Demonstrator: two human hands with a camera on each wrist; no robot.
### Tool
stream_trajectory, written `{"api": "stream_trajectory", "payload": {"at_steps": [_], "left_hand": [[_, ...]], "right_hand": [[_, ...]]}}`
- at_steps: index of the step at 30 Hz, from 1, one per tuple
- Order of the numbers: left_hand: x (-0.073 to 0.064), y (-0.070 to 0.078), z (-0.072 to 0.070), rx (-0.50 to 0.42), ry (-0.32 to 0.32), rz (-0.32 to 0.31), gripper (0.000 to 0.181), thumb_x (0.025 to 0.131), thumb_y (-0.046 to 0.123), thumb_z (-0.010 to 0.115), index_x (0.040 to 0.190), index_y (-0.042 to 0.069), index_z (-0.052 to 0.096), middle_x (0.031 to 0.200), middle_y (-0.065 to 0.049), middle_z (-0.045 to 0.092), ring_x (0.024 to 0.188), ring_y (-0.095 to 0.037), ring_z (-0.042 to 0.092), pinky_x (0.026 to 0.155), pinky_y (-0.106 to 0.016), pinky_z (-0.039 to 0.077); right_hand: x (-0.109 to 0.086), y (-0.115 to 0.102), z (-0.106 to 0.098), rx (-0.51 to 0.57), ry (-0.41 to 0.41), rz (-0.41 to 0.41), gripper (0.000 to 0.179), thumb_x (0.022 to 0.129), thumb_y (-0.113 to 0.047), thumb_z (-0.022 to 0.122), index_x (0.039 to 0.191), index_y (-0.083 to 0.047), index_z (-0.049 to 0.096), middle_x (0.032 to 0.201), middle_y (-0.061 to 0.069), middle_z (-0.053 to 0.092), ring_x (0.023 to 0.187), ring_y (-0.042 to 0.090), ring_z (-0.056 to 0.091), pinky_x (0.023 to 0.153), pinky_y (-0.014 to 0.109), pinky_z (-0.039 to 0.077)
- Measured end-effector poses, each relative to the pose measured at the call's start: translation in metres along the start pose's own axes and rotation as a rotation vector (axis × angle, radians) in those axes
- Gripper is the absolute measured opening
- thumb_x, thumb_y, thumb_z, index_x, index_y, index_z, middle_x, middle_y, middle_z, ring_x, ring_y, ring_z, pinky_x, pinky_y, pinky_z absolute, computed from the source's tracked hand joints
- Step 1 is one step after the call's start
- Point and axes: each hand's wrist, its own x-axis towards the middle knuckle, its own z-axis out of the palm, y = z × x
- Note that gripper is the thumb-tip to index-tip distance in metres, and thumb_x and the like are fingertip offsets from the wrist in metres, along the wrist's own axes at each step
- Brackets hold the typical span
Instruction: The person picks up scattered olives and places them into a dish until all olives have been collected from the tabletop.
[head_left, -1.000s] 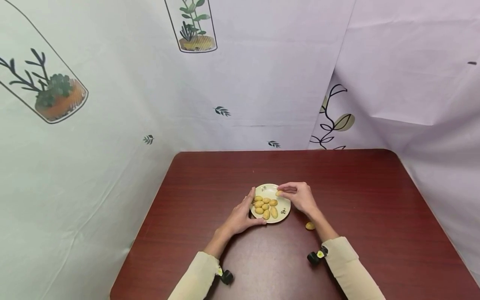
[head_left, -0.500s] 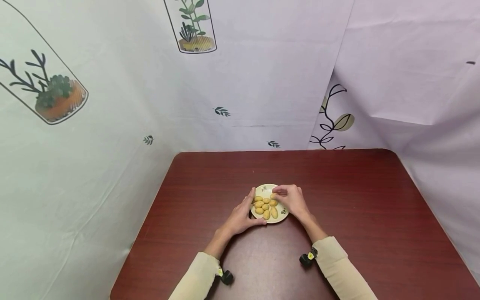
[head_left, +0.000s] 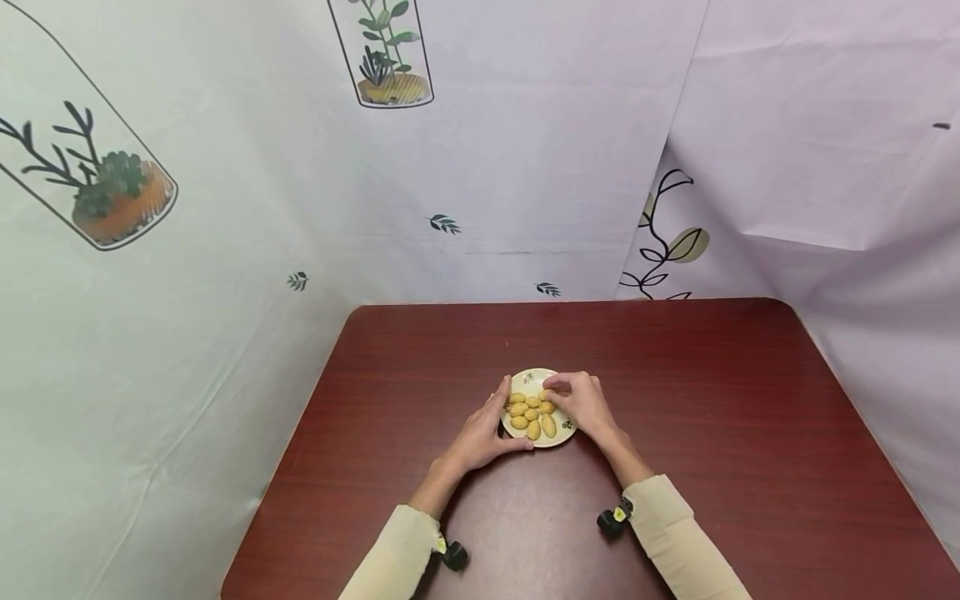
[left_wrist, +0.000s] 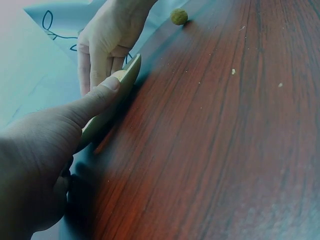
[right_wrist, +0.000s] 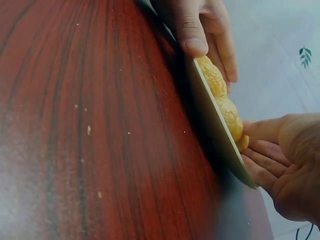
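A small round cream plate (head_left: 529,382) with dark printed marks lies on the table and bears several yellow, wrinkled oval pieces (head_left: 532,414), looking like small potatoes or dried fruit. Around the plate's left side my left hand (head_left: 478,435) grips it, thumb at the near rim and fingers along the far left rim. My right hand (head_left: 587,404), over the right part of the plate, pinches one yellow oval piece (head_left: 545,395) between thumb and fingers, beside the others. In the right wrist view that piece (right_wrist: 243,143) sits low at the plate's edge, partly covered by the fingertips.
Another yellow piece (left_wrist: 179,16) lies loose on the table, seen in the left wrist view; the right arm covers it in the head view. Small crumbs (left_wrist: 233,71) dot the dark red wooden table (head_left: 420,358). Pale printed cloth (head_left: 480,167) hangs around it.
My right hand has moved left and slightly down with the yellow oval piece, bringing it beside the others on the plate. The left hand stays at the rim.
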Motion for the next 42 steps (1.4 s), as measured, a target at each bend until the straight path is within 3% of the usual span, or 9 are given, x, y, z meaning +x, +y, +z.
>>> {"api": "stream_trajectory", "payload": {"at_steps": [7,12,23,26,33,37,42], "left_hand": [[0.0,0.0,0.001,-0.01,-0.012,-0.02,0.124,0.087,0.052,0.087,0.171,0.007,0.009,0.176,-0.01,0.015,0.159,-0.036,0.023,0.125,-0.054,0.028],[0.0,-0.001,0.0,-0.015,-0.016,-0.029,0.124,0.087,0.053,0.087,0.172,0.008,0.008,0.177,-0.01,0.015,0.159,-0.037,0.022,0.126,-0.054,0.026],[0.001,0.0,0.001,-0.016,-0.002,-0.029,0.125,0.086,0.052,0.088,0.172,0.008,0.009,0.177,-0.01,0.015,0.159,-0.036,0.022,0.126,-0.054,0.025],[0.001,0.0,0.001,-0.014,0.001,-0.022,0.124,0.086,0.051,0.088,0.172,0.007,0.009,0.177,-0.012,0.015,0.159,-0.037,0.022,0.126,-0.055,0.026],[0.0,0.001,0.0,-0.015,0.001,-0.014,0.124,0.086,0.05,0.088,0.171,0.006,0.01,0.176,-0.015,0.016,0.159,-0.037,0.022,0.125,-0.056,0.027],[0.0,0.001,0.0,-0.015,-0.002,-0.022,0.124,0.086,0.051,0.088,0.171,0.007,0.01,0.176,-0.013,0.016,0.159,-0.035,0.022,0.125,-0.055,0.027],[0.001,0.001,0.0,-0.01,-0.013,-0.028,0.124,0.086,0.052,0.087,0.172,0.008,0.009,0.177,-0.012,0.015,0.16,-0.033,0.021,0.126,-0.052,0.026]], "right_hand": [[-0.001,0.002,-0.008,-0.033,0.044,-0.023,0.015,0.097,-0.017,0.08,0.108,-0.007,0.085,0.108,0.012,0.081,0.109,0.03,0.075,0.096,0.049,0.058],[-0.001,0.003,-0.023,0.067,0.078,0.002,0.021,0.101,-0.022,0.076,0.113,-0.007,0.084,0.11,0.011,0.081,0.11,0.027,0.075,0.095,0.048,0.058],[-0.02,0.021,-0.065,0.229,0.082,0.0,0.028,0.106,-0.026,0.07,0.124,-0.007,0.08,0.119,0.009,0.079,0.114,0.012,0.072,0.085,0.011,0.052],[-0.031,0.028,-0.075,0.256,0.049,0.02,0.032,0.106,-0.025,0.069,0.131,-0.007,0.076,0.128,0.012,0.076,0.119,0.011,0.07,0.089,0.011,0.052],[-0.06,0.041,-0.094,0.311,-0.056,0.084,0.047,0.105,-0.022,0.072,0.147,-0.003,0.064,0.145,0.017,0.065,0.134,0.033,0.061,0.095,0.013,0.051],[-0.074,0.049,-0.102,0.341,-0.079,0.064,0.052,0.103,-0.017,0.074,0.149,0.003,0.059,0.148,0.023,0.061,0.136,0.038,0.058,0.096,0.015,0.052],[-0.09,0.058,-0.106,0.391,-0.142,0.03,0.052,0.1,-0.009,0.075,0.146,0.008,0.059,0.145,0.029,0.06,0.132,0.026,0.063,0.096,0.019,0.054]]}}
